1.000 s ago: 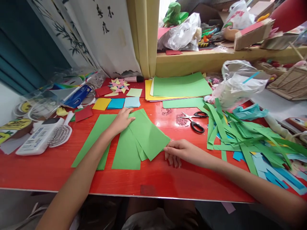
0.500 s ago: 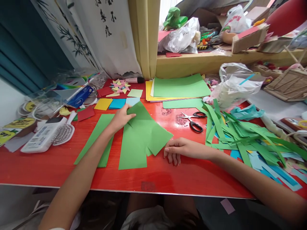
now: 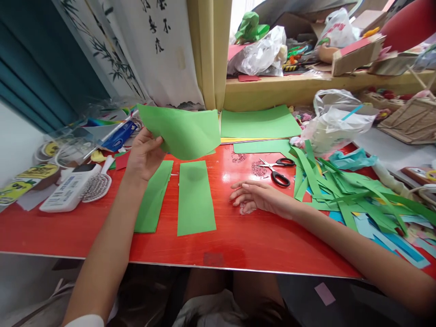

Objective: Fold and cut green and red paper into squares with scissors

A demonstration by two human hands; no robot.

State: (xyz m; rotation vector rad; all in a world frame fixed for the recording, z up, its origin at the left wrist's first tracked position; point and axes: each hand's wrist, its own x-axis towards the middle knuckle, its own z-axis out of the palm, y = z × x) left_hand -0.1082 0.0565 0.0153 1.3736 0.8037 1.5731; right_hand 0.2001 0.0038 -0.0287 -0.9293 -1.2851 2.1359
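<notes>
My left hand (image 3: 145,154) pinches one end of a green paper sheet (image 3: 182,131) and holds it up over the back left of the table, where it bends and curls. Under that forearm lies a stack of green paper strips (image 3: 155,200), partly covered by the arm. To its right a single green paper rectangle (image 3: 195,198) rests flat. My right hand (image 3: 254,197) hovers or rests lightly near the middle of the red table, fingers loosely spread, holding nothing. Black-handled scissors (image 3: 277,171) lie partly open just beyond it.
A heap of green and blue paper offcuts (image 3: 354,195) covers the right side. More green sheets (image 3: 260,121) are stacked at the back. A plastic bag (image 3: 335,122) stands behind the offcuts. On the left are a white bottle (image 3: 70,188) and a hairbrush (image 3: 97,186).
My left hand has lifted the green sheet and swung it left and up, uncovering the flat rectangle beneath. My right hand has come off the sheet's corner and its fingers have loosened.
</notes>
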